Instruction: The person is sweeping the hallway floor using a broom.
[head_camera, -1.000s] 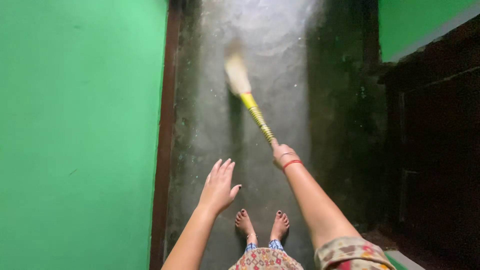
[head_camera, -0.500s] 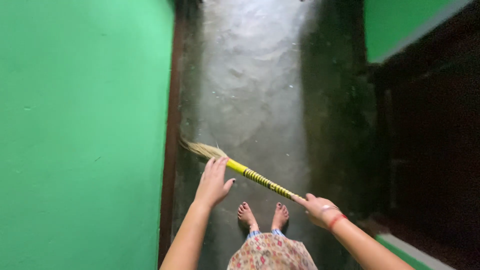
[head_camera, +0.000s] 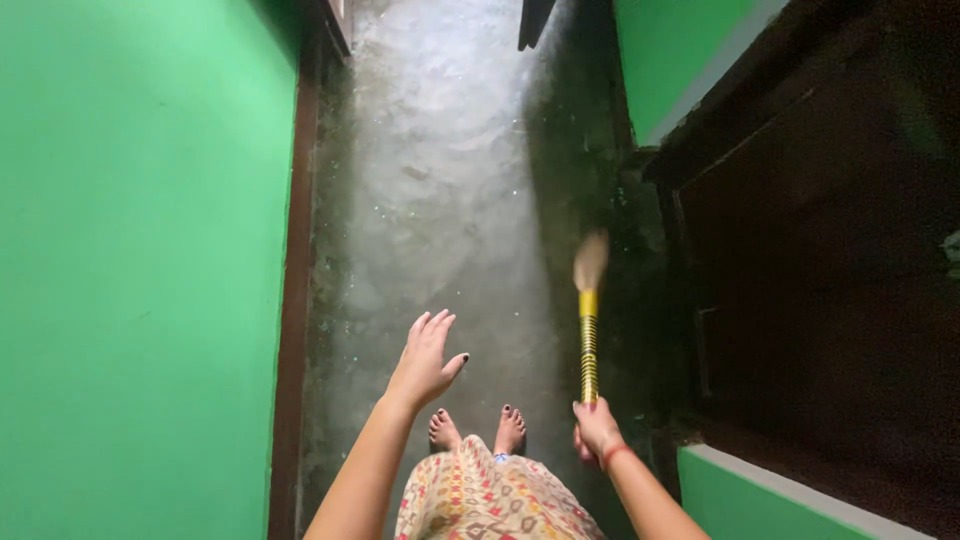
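We look down a narrow passage with a rough grey concrete floor, mottled and speckled with pale flecks, glossy where light falls on it.

Our right hand has its grip closed around the lower end of a broom. The handle is a slim straight rod, yellow and wound with dark bands that give it a ribbed, striped look; it points almost straight away from us. At its far end the pale straw bristles fan out softly and are blurred, low over the dark right part of the floor, near the foot of a dark wooden cabinet. A thin red band circles the right wrist.

Our left hand holds nothing: the fingers are stretched out and close together, thumb spread aside, nails painted dark, the palm facing down in the air above the floor, well apart from the broom.

Below the hands our two bare feet stand on the concrete, toes dark-painted, under the hem of a patterned cloth garment with small red and yellow diamond shapes.

To the left rises a smooth, matt green wall, edged at its base by a dark brown strip.
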